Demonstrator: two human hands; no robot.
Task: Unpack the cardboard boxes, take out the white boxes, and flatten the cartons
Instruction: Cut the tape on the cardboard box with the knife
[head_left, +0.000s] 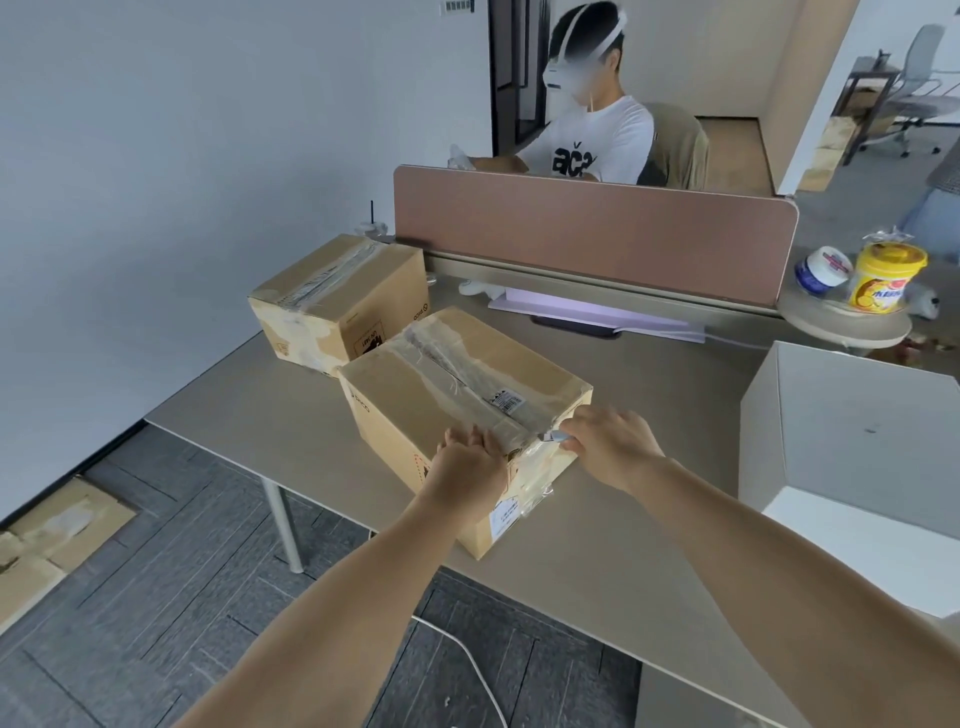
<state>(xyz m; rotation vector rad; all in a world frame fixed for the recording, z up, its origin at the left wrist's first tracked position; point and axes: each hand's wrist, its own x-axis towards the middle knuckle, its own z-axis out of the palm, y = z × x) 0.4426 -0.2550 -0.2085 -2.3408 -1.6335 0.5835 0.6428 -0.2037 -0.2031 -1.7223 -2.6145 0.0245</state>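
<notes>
A taped cardboard carton (447, 384) lies near the front edge of the beige table (649, 467), its flaps closed under clear tape. My left hand (470, 462) rests with straight fingers on the carton's near top edge. My right hand (608, 441) grips a small bluish tool (551, 437) whose tip touches the tape seam at the carton's near end. A second taped carton (337, 296) stands behind it to the left. A large white box (852, 441) sits at the table's right end.
A brown desk divider (597, 228) runs along the table's far side, with a person seated behind it. A yellow tub (885, 280) and a white jar (823, 270) stand on a round shelf at right. Flattened cardboard (47, 545) lies on the floor at left.
</notes>
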